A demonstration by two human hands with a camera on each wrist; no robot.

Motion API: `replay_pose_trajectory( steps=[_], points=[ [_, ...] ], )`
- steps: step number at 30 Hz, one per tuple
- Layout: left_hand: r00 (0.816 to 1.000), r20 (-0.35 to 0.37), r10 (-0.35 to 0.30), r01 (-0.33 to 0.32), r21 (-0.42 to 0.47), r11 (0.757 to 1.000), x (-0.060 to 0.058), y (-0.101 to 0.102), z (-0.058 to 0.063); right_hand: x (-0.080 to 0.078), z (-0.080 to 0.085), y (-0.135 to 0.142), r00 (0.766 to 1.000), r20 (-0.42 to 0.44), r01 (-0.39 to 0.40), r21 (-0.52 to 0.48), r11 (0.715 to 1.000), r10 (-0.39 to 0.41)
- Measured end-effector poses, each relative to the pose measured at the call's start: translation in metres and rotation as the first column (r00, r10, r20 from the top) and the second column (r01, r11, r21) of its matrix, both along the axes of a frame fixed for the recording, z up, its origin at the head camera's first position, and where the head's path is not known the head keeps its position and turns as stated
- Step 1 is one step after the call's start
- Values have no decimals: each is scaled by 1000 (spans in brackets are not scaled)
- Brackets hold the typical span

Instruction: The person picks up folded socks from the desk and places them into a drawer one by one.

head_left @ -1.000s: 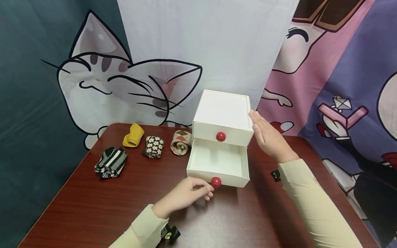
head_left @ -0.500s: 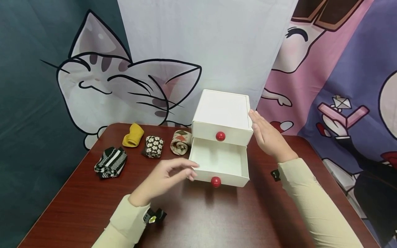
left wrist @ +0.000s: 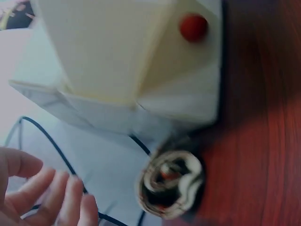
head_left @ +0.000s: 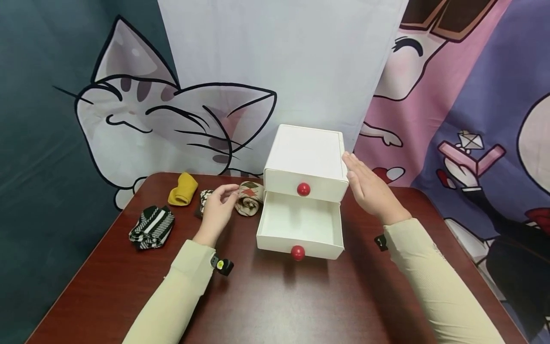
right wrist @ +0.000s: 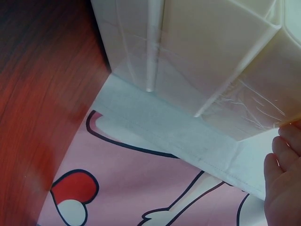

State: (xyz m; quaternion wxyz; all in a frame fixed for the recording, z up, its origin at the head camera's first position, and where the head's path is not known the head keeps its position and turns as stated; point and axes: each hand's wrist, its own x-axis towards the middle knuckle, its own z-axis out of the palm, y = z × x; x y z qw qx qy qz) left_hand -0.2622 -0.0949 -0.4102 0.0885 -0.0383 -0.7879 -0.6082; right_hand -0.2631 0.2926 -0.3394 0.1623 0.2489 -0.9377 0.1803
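My left hand (head_left: 218,210) hovers beside a rolled argyle sock (head_left: 248,202), fingers loosely bent and holding nothing. Behind it, a dark flower-patterned rolled sock (head_left: 204,200) is partly hidden. In the left wrist view, the argyle roll (left wrist: 170,186) lies apart from the fingers (left wrist: 70,200). My right hand (head_left: 373,192), its fingers straight, rests against the right side of a white drawer unit (head_left: 307,148). Below, the lower drawer (head_left: 301,224) is pulled out and bare inside, while the upper one is closed; each has a red knob (head_left: 298,252).
A yellow rolled sock (head_left: 184,190) and a black-and-white striped one (head_left: 152,228) lie on the left part of the brown table (head_left: 275,306). A printed cloth (head_left: 335,62) hangs right behind the drawer unit.
My left hand has left the lower drawer's red knob and moved left and away to the rolled socks. My right hand stays against the unit; the drawer has not moved.
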Motion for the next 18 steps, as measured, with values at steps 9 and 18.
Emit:
replay_pose_trajectory(
  steps=[9,18],
  points=[
    [969,244,41,-29,-49,998,-33,6,-14,-2,-1,1,1000,2,15,15,1000,-15],
    [926,375,34,-32,-10,999,-52,19,-31,-2,-2,2,1000,1,-1,2,1000,1]
  ],
)
